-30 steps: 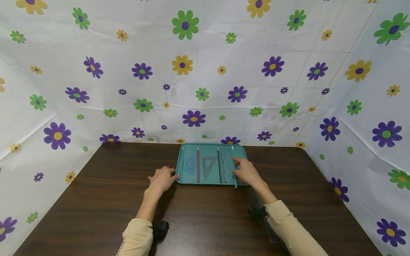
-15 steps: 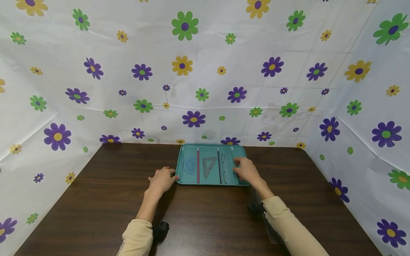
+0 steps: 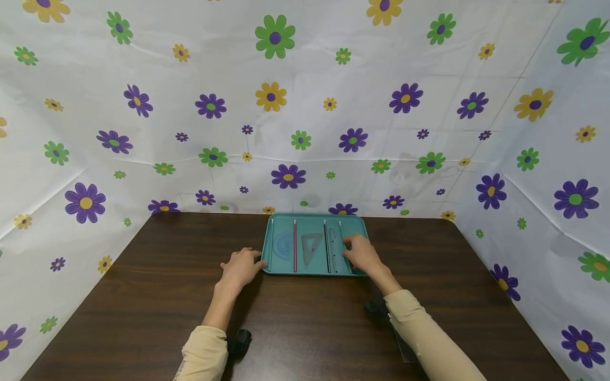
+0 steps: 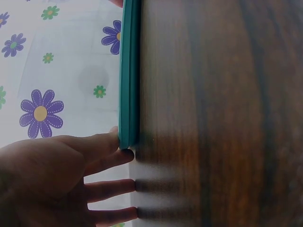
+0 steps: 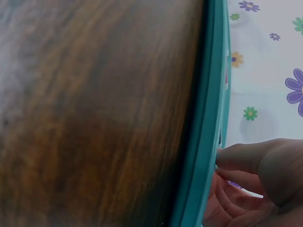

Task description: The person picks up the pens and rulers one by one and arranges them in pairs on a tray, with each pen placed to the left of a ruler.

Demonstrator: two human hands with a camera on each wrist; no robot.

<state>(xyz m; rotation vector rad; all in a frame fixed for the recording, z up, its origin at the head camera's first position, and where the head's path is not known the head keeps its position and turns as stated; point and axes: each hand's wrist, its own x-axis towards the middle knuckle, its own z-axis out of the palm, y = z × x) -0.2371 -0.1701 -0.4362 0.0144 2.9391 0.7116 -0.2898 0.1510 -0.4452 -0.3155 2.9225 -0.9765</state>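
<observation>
A teal tray lies at the table's far edge. My left hand is at its left front corner; in the left wrist view the thumb touches the tray end and the other fingers reach down to the table, spread and fairly straight. My right hand is over the tray's right part, fingers bent, pinching a slim teal pencil whose top leans left. Beside that pencil lie a clear ruler and a black pencil. In the right wrist view, the tray's side hides the fingertips.
Further left in the tray are a set square, a red pencil, a clear protractor and another teal pencil. A transparent flat strip lies under the right forearm. Flowered cloth surrounds the brown table.
The right hand has shifted slightly left with the teal pencil. The pencil's lower end, past the front rim earlier, is now inside the tray, its top nearer the ruler. The left hand stays put.
</observation>
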